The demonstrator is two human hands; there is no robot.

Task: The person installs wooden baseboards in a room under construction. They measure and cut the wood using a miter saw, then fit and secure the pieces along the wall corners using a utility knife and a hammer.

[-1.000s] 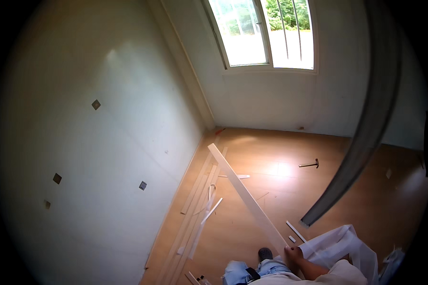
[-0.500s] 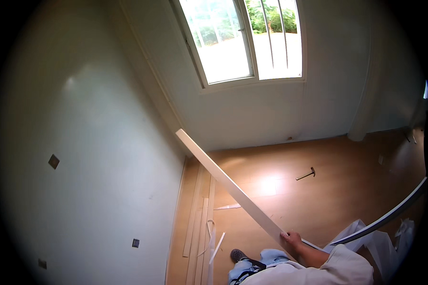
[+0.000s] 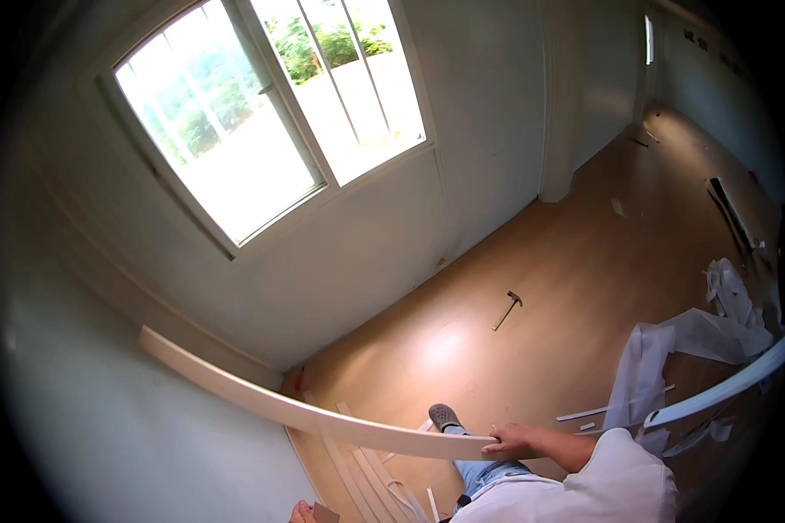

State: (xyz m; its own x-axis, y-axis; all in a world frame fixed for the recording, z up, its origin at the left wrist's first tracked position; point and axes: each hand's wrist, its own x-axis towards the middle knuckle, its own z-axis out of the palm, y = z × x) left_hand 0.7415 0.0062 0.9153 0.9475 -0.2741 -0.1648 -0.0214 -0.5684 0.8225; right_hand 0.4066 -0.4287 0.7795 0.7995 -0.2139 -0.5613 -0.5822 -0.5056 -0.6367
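Wood-look floor, pale walls, barred window. Right hand closed around long pale board, which runs leftward above the floor, across thin planks lying by the wall. Left hand cut off at bottom edge beside small brown piece; can't tell if gripping. Hammer lies mid-floor, crumpled white sheeting to the right.

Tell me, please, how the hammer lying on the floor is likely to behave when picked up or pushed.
The hammer should feel head-heavy, since its broad head tops a slim handle. It would probably slide or pivot when pushed, as the floor looks smooth and shiny. Rolling seems unlikely, because the head juts out crosswise.
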